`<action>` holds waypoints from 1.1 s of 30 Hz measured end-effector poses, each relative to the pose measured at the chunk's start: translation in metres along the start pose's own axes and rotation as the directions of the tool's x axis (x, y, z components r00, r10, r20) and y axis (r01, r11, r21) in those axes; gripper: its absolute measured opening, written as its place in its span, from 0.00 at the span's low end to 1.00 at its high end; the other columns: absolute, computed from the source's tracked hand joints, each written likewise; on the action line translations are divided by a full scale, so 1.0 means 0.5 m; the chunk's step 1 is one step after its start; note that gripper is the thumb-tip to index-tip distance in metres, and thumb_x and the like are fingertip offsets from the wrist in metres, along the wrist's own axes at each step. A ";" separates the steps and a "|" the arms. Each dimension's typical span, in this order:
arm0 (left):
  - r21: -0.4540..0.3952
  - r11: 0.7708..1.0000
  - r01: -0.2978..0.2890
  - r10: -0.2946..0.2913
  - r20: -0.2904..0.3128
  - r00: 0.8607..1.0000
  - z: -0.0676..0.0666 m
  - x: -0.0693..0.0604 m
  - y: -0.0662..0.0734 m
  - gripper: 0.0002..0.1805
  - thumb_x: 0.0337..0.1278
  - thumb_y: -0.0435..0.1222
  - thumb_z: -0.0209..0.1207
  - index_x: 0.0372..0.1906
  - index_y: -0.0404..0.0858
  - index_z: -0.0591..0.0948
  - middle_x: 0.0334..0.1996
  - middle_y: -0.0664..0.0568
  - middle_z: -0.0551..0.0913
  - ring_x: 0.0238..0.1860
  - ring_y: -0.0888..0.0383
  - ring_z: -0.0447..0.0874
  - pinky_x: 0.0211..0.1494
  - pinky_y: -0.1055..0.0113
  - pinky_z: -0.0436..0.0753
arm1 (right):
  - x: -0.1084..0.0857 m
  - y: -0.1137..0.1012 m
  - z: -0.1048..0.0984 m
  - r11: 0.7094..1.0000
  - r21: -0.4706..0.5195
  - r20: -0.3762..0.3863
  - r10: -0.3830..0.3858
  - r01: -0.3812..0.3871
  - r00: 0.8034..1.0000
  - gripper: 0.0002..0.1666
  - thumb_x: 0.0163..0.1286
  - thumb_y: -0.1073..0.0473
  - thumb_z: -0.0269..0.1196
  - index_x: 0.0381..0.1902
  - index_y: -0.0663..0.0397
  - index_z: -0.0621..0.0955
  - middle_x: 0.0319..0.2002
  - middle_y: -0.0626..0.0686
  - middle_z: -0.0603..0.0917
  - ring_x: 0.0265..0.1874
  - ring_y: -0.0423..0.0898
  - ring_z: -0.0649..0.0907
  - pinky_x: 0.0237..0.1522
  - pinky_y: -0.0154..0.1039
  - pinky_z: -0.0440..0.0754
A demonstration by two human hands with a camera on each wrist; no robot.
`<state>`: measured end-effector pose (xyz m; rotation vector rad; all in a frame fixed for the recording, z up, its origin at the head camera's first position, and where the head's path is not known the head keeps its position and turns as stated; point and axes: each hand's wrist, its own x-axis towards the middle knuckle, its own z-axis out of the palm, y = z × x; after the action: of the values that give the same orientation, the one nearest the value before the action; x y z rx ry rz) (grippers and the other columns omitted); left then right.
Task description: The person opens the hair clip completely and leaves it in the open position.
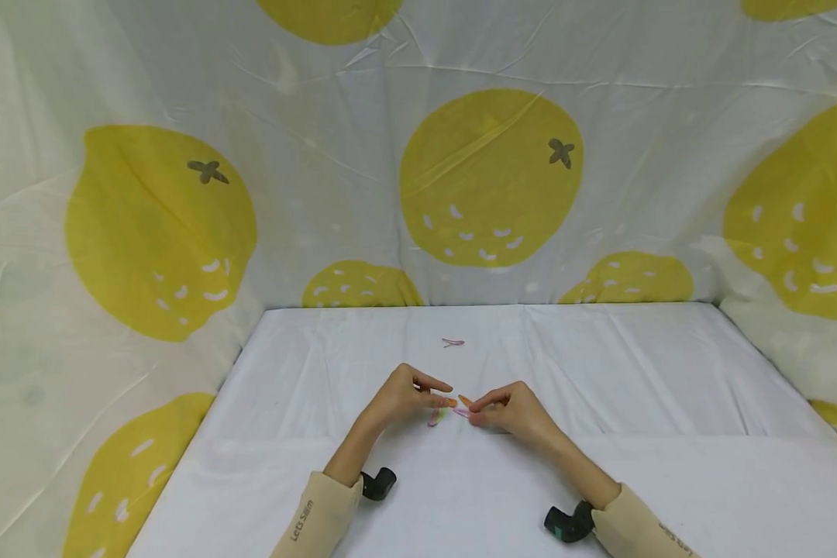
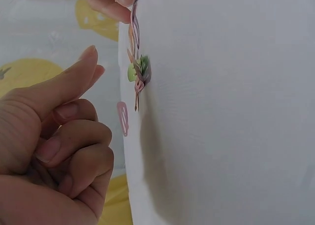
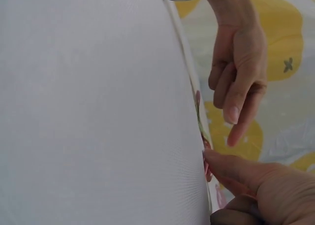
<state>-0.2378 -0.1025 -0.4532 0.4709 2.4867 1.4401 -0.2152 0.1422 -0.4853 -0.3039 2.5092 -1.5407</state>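
Several snap hair clips in orange, pink and green lie bunched together on the white table between my two hands. My right hand (image 1: 512, 411) pinches at a pink hair clip (image 1: 462, 412) on the near right of the bunch, thumb and index together. An orange hair clip (image 1: 465, 401) shows just above those fingertips. My left hand (image 2: 64, 121) is beside the bunch, thumb and index extended with nothing between them in the left wrist view, the other fingers curled in. Close to its fingertips lies another orange hair clip (image 1: 452, 402). Green clips (image 2: 139, 70) overlap others at the bunch's edge.
A separate pink hair clip (image 1: 452, 342) lies farther back on the white tabletop (image 1: 600, 364). Lemon-print cloth (image 1: 335, 155) hangs behind and at both sides. Black wrist cameras (image 1: 570, 523) are worn at the beige sleeves (image 1: 314, 515).
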 end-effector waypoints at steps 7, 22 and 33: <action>0.013 1.000 -0.024 0.023 0.036 0.999 0.004 0.000 -0.004 0.10 0.53 0.30 0.74 0.42 0.34 0.92 0.38 0.43 0.92 0.27 0.65 0.71 0.28 0.74 0.68 | 0.000 -0.001 0.004 1.000 -0.023 -0.012 -0.001 0.000 1.000 0.08 0.54 0.59 0.81 0.32 0.52 0.93 0.11 0.41 0.66 0.16 0.36 0.60 0.20 0.30 0.55; -0.010 1.000 0.009 -0.008 0.104 0.995 0.012 -0.006 0.003 0.07 0.56 0.32 0.73 0.39 0.34 0.93 0.20 0.40 0.87 0.21 0.64 0.76 0.28 0.73 0.71 | -0.003 -0.014 -0.005 0.998 0.018 0.044 0.059 -0.060 0.997 0.08 0.58 0.56 0.78 0.30 0.54 0.91 0.11 0.41 0.68 0.16 0.36 0.63 0.21 0.30 0.60; -0.060 0.998 -0.033 0.038 0.100 0.994 0.011 -0.004 0.006 0.03 0.58 0.32 0.72 0.34 0.36 0.93 0.25 0.37 0.88 0.22 0.61 0.77 0.30 0.72 0.74 | -0.003 -0.020 -0.011 0.995 0.082 0.057 0.053 -0.058 0.997 0.11 0.60 0.54 0.78 0.35 0.54 0.90 0.12 0.42 0.64 0.16 0.37 0.61 0.19 0.30 0.58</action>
<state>-0.2334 -0.0975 -0.4534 0.5649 2.3627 1.4596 -0.2144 0.1430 -0.4740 -0.2588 2.3831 -1.5892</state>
